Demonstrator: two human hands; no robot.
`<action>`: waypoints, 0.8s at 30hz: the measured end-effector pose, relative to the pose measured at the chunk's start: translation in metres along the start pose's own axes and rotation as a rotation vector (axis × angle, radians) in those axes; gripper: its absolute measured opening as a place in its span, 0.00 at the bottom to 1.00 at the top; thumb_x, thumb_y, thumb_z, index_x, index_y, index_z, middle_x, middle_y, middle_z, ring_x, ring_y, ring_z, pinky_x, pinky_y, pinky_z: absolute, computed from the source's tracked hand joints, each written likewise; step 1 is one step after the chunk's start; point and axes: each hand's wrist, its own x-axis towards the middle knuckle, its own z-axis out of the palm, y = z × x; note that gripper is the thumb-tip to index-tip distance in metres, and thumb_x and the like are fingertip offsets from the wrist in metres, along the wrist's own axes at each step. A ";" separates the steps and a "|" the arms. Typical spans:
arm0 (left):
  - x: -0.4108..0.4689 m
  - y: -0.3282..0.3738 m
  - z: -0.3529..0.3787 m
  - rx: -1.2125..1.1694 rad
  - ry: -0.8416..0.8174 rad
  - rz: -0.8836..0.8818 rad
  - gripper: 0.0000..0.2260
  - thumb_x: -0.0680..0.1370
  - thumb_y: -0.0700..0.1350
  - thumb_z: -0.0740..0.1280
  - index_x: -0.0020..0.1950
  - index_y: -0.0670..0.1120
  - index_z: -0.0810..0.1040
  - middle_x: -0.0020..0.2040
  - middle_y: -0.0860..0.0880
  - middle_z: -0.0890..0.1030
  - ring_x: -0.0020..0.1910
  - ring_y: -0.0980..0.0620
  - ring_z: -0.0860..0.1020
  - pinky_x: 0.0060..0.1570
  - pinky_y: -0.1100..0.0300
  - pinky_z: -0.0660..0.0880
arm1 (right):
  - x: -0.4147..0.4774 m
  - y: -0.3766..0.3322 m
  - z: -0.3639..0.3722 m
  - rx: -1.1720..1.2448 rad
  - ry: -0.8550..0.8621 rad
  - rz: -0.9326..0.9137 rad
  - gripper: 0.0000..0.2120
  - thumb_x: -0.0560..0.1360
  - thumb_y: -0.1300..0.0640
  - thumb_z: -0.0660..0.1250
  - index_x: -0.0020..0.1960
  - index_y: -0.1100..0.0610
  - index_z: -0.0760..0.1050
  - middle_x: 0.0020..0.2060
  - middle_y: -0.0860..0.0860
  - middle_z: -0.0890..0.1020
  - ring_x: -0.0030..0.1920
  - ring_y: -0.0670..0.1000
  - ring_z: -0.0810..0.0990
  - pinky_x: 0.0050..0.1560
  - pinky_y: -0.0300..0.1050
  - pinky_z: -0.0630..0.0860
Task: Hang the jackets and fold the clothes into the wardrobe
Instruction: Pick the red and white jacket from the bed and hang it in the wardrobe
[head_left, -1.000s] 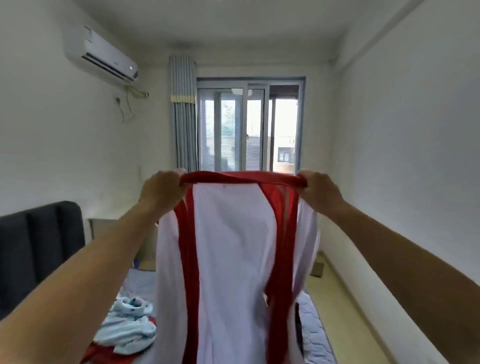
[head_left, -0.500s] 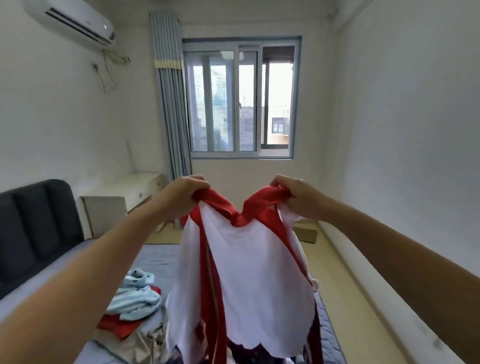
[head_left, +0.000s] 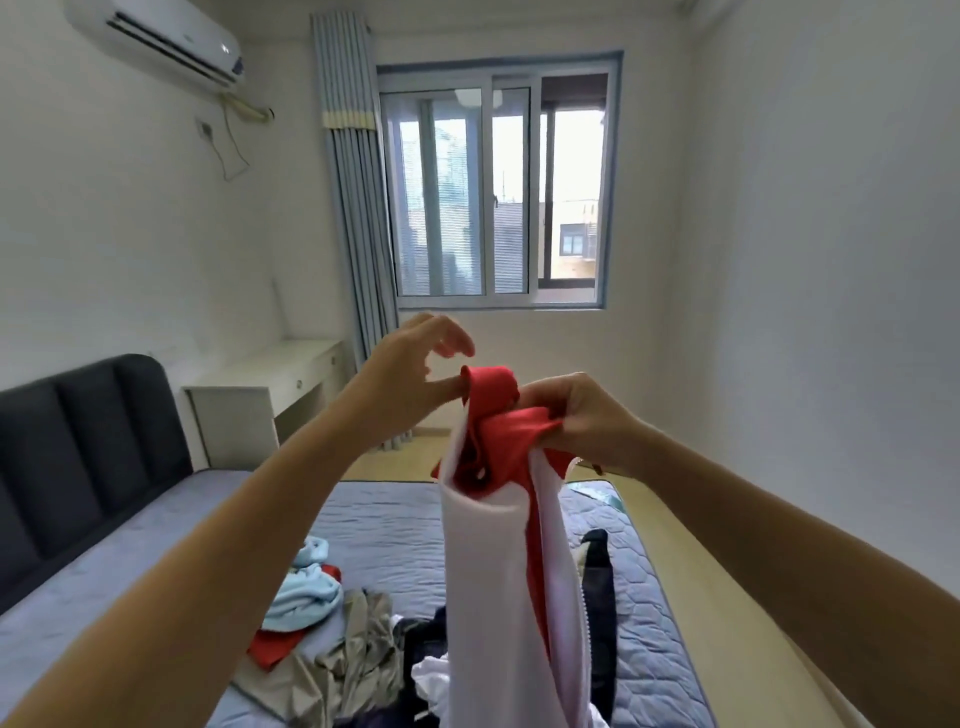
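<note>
A white jacket with red trim (head_left: 498, 582) hangs folded lengthwise in front of me, above the bed. My right hand (head_left: 576, 421) grips the bunched red collar at its top. My left hand (head_left: 410, 374) is just left of the collar with its fingers spread and lifted; one finger touches the red fabric and the hand holds nothing. A heap of clothes (head_left: 343, 644) lies on the bed below: a light blue piece, a red one, a khaki one, dark ones and a white one.
The bed (head_left: 405, 525) has a blue-grey quilted mattress and a dark padded headboard (head_left: 78, 447) on the left. A white desk (head_left: 260, 384) stands by the curtain under the window (head_left: 493, 192). Bare wooden floor (head_left: 727, 571) runs along the right wall.
The jacket, first held spread wide by both hands, has been brought together. My left hand has let go of the collar and opened; my right hand now holds both sides.
</note>
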 end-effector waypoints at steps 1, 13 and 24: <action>-0.007 -0.005 0.000 -0.037 0.036 -0.084 0.08 0.72 0.41 0.73 0.47 0.46 0.76 0.46 0.52 0.78 0.45 0.55 0.78 0.43 0.66 0.72 | 0.000 0.003 0.005 -0.037 0.077 -0.001 0.07 0.67 0.76 0.71 0.40 0.66 0.78 0.31 0.50 0.74 0.31 0.39 0.70 0.36 0.32 0.69; -0.049 0.002 0.059 -0.189 0.008 -0.406 0.15 0.69 0.50 0.74 0.52 0.58 0.73 0.38 0.58 0.77 0.33 0.62 0.75 0.37 0.62 0.71 | 0.009 0.012 0.041 -0.147 0.433 -0.080 0.17 0.60 0.52 0.69 0.47 0.45 0.69 0.39 0.42 0.78 0.39 0.41 0.77 0.43 0.39 0.75; -0.037 -0.013 0.067 -0.320 0.346 -0.420 0.17 0.72 0.30 0.60 0.42 0.54 0.69 0.45 0.48 0.73 0.42 0.40 0.78 0.41 0.41 0.79 | -0.013 0.031 0.006 -0.334 0.142 0.209 0.07 0.67 0.55 0.75 0.38 0.53 0.77 0.29 0.42 0.75 0.32 0.44 0.72 0.39 0.44 0.71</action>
